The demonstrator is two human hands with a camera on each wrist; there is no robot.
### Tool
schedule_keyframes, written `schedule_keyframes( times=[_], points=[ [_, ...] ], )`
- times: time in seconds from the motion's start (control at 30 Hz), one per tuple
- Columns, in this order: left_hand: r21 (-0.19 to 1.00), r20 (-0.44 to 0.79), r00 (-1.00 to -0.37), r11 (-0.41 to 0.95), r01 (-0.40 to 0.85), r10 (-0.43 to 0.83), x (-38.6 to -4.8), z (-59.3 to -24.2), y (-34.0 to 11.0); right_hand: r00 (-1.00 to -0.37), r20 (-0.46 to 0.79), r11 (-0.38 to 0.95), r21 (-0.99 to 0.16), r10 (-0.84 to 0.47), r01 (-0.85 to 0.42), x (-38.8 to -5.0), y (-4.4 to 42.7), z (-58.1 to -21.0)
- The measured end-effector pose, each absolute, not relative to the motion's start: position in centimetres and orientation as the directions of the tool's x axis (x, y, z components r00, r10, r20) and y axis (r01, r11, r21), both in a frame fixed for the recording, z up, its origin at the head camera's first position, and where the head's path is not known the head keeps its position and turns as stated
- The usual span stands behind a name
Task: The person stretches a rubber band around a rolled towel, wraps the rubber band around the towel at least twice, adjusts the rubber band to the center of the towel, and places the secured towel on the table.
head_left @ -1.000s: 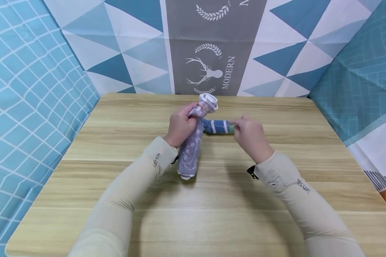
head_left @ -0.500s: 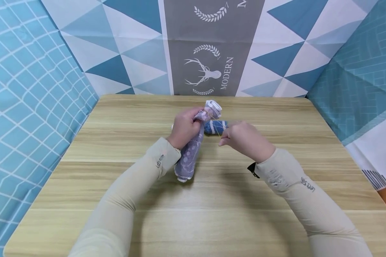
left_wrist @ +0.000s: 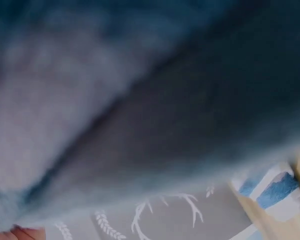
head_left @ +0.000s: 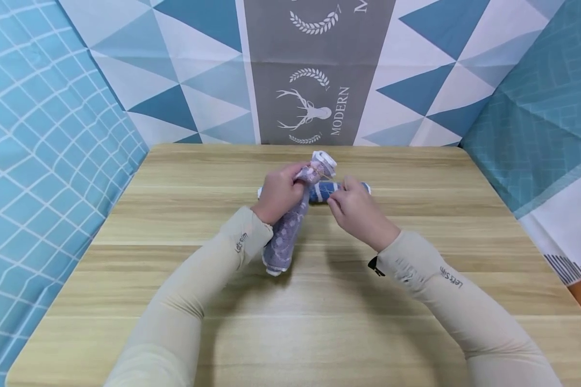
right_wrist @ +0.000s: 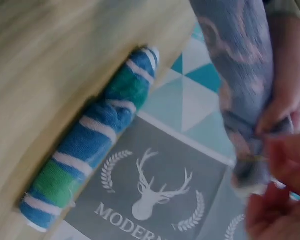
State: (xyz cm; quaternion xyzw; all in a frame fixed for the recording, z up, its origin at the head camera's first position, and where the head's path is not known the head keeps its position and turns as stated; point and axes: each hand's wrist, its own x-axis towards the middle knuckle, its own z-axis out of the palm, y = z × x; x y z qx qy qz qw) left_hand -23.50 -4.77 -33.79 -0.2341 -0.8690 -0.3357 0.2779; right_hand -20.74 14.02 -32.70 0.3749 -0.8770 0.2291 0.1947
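Note:
My left hand (head_left: 281, 194) grips a rolled purple-grey towel (head_left: 287, 236) just below its upper end, holding it at a slant above the table. Around the towel's narrowed neck runs a thin yellowish rubber band (right_wrist: 249, 158). Close to that neck, my right hand (head_left: 357, 210) has its fingers curled and pinches a stretched part of the band. Behind the purple towel, a rolled blue towel with white and green stripes (right_wrist: 85, 142) lies on the table, pinched in partway along. In the left wrist view, blurred cloth hides most of my left hand.
The wooden table (head_left: 290, 333) reaches to a patterned cloth backdrop (head_left: 319, 70) at the back. Blue checked cloth (head_left: 43, 134) hangs along the left side, and a teal cloth (head_left: 552, 118) along the right.
My right hand has come from the blue towel's right end to the purple towel's neck, pulled the band out, then moved slightly up. The purple towel's top has shifted slightly right.

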Motion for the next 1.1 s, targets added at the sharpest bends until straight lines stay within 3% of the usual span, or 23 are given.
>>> schedule_keyframes(
  times=[0.13, 0.23, 0.37, 0.47, 0.57, 0.7, 0.83, 0.97, 1.1],
  points=[
    [0.451, 0.664, -0.715, 0.646, 0.616, 0.218, -23.6, -33.3, -4.9, -0.562, 0.717, 0.542, -0.303, -0.412, -0.784, -21.1, 13.7, -33.9],
    [0.453, 0.657, -0.720, 0.645, 0.616, 0.226, -23.3, -32.9, -4.8, -0.500, 0.803, 0.506, -0.299, -0.324, -0.809, -21.4, 13.7, -34.7],
    [0.490, 0.614, -0.762, 0.659, 0.571, 0.204, -23.3, -32.6, -5.3, -0.325, 0.880, 0.471, -0.137, -0.346, -0.872, -21.7, 13.7, -35.5],
    [0.510, 0.599, -0.776, 0.654, 0.559, 0.197, -23.4, -32.5, -5.6, -0.167, 0.910, 0.356, -0.023, -0.380, -0.934, -21.7, 13.7, -35.9],
    [0.517, 0.601, -0.775, 0.645, 0.563, 0.194, -23.6, -32.6, -5.6, -0.095, 0.908, 0.178, -0.023, -0.407, -0.984, -21.6, 14.0, -36.0],
    [0.530, 0.597, -0.783, 0.647, 0.549, 0.175, -23.8, -32.8, -5.7, -0.090, 0.897, 0.026, -0.087, -0.433, -0.996, -21.0, 14.4, -35.3],
    [0.531, 0.596, -0.786, 0.654, 0.539, 0.164, -24.0, -32.8, -5.9, -0.083, 0.887, 0.008, -0.089, -0.453, -0.996, -20.2, 14.5, -34.3],
    [0.533, 0.597, -0.789, 0.662, 0.526, 0.146, -24.1, -32.7, -6.2, -0.113, 0.868, 0.125, -0.059, -0.484, -0.990, -19.8, 14.9, -33.5],
    [0.527, 0.599, -0.788, 0.672, 0.521, 0.141, -24.3, -32.8, -6.7, -0.221, 0.841, 0.354, -0.037, -0.494, -0.935, -19.8, 15.5, -32.9]
  ],
)
